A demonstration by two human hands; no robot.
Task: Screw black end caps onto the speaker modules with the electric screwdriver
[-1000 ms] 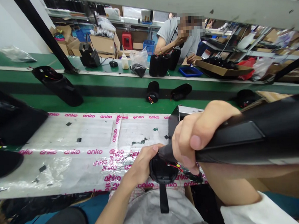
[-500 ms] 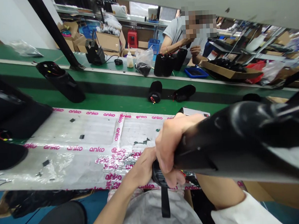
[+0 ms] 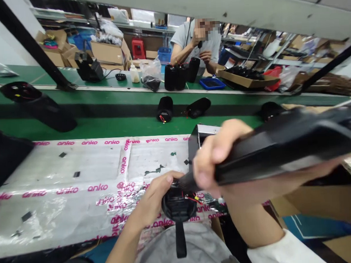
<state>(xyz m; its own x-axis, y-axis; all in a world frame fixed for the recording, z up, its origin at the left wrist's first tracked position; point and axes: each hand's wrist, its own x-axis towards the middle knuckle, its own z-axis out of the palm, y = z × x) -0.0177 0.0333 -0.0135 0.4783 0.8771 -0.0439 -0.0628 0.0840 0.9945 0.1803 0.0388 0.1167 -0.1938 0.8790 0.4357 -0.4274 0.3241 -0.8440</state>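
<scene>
My right hand (image 3: 220, 156) is wrapped round a long black tool (image 3: 270, 150), blurred, whose narrow end points down-left at a round black part. That round part (image 3: 179, 206), with red and yellow wires and a black strap (image 3: 180, 239) hanging from it, is near the table's front edge, in front of my body. My left hand (image 3: 155, 195) grips its left and upper rim, fingertips close to the tool's tip. Behind the tool stands a black and silver box (image 3: 206, 130), partly hidden by my right hand.
Wrap printed in pink covers the table (image 3: 94, 163). Black cylinders (image 3: 165, 108) lie on the green surface beyond, a larger one (image 3: 44, 107) at left. A person (image 3: 185, 40) works opposite. A dark post (image 3: 35, 44) and an overhead beam frame the view.
The view has shifted right. The tool has turned and moved slightly with my right hand, uncovering more of the round part and the box.
</scene>
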